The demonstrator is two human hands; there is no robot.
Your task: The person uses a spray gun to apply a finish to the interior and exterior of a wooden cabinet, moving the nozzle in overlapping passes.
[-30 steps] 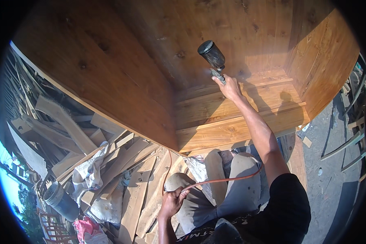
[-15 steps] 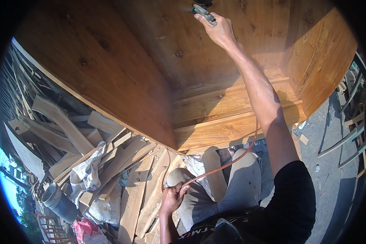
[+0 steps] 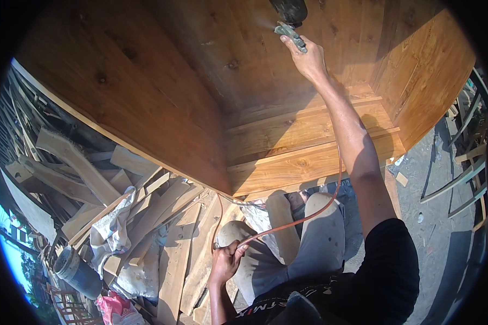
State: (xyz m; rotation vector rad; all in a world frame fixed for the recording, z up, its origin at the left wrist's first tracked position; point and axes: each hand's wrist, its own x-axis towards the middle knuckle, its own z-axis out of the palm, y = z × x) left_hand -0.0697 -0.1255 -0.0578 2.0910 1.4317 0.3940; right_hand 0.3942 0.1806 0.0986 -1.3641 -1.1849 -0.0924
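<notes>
Brown wooden cabinet [image 3: 244,86] catches sunlight outdoors beside piled planks [image 3: 73,162].

The person wears a black shirt [image 3: 358,281] whose right sleeve [image 3: 391,246] is short, ending above the elbow with a plain, slightly loose hem, while a line of mostly white print [image 3: 263,309] with a touch of red crosses the front. The trousers [image 3: 317,246] are a faded grey that turns paler and beige over the knees, creased along the thighs and flecked with small dark spots near the right knee. Both the right hand [image 3: 309,59] and the left hand [image 3: 226,264] are bare, as are the forearms; a dark, pointed shape [image 3: 298,310] at the lower edge may be something worn, though it is too blurred to tell.
</notes>
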